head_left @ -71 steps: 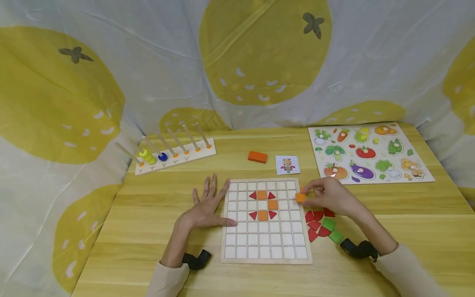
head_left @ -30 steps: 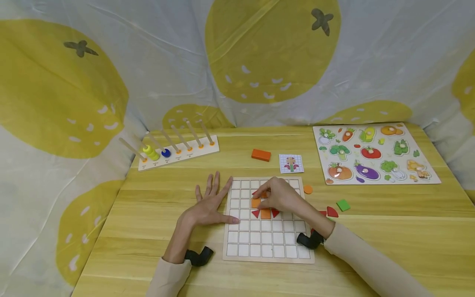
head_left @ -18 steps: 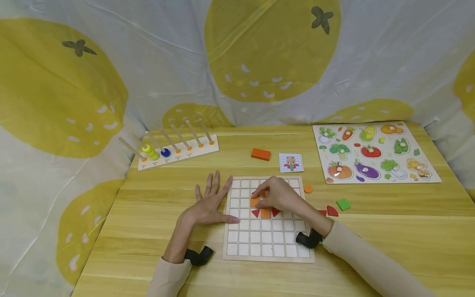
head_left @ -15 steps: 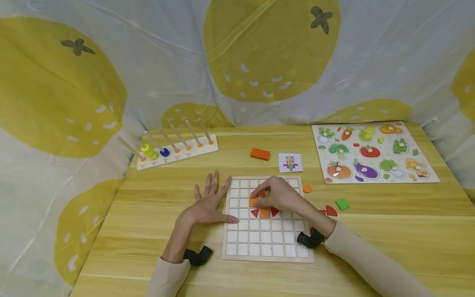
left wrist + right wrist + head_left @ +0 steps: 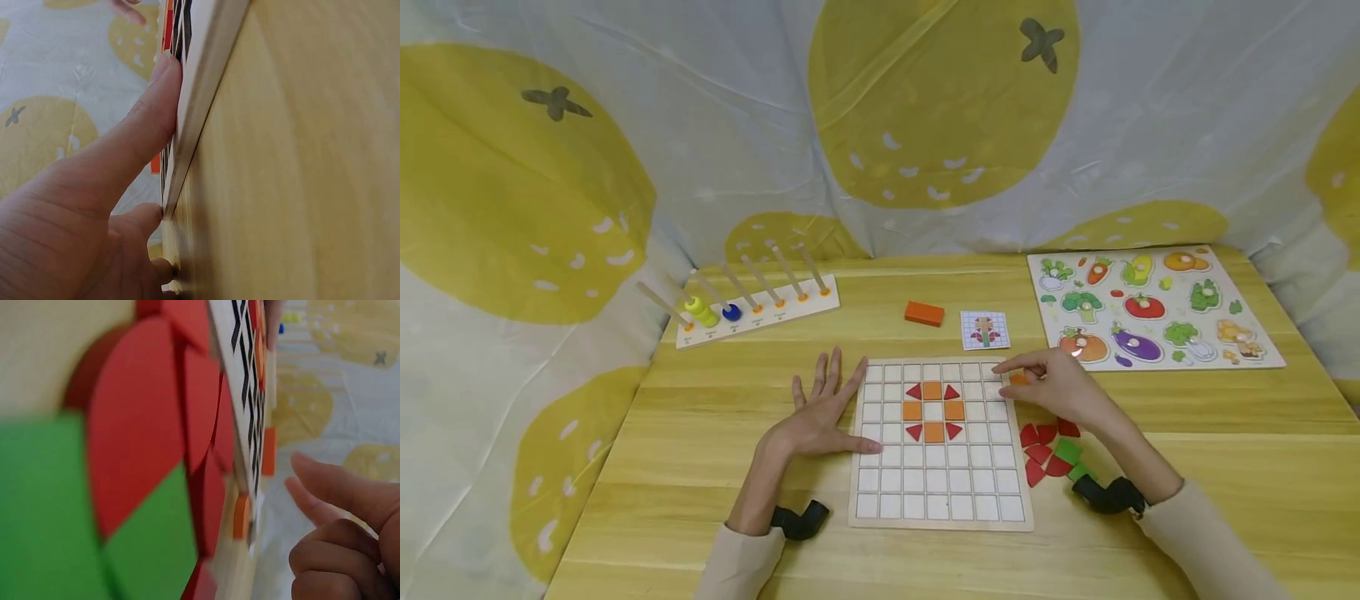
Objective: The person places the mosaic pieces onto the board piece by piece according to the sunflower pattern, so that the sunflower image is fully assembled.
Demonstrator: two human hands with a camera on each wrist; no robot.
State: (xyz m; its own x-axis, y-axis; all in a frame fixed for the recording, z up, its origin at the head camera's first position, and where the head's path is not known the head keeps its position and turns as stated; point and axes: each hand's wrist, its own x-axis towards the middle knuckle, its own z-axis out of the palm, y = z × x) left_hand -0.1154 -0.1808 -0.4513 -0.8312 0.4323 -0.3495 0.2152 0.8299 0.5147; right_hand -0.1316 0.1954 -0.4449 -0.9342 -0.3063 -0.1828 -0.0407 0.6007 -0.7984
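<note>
A white grid board (image 5: 940,492) lies on the table before me. On it, orange squares (image 5: 934,432) and red triangles (image 5: 913,432) ring one bare cell. My left hand (image 5: 827,412) lies flat at the board's left edge, thumb (image 5: 150,119) pressed along the rim (image 5: 200,112). My right hand (image 5: 1009,375) hovers just right of the board's top corner, index finger stretched out above a small orange piece (image 5: 1018,380). In the right wrist view that orange piece (image 5: 240,515) lies on the wood, apart from my loosely curled fingers (image 5: 337,550).
Loose red pieces (image 5: 1037,450) and green squares (image 5: 1066,452) lie right of the board, under my right wrist. Farther back are an orange block (image 5: 923,313), a pattern card (image 5: 984,330), a vegetable puzzle (image 5: 1150,308) and a peg rack (image 5: 752,304).
My right hand left an orange square on the pattern's left cell and drew back right, off the board, to the small orange piece. The left hand has not moved.
</note>
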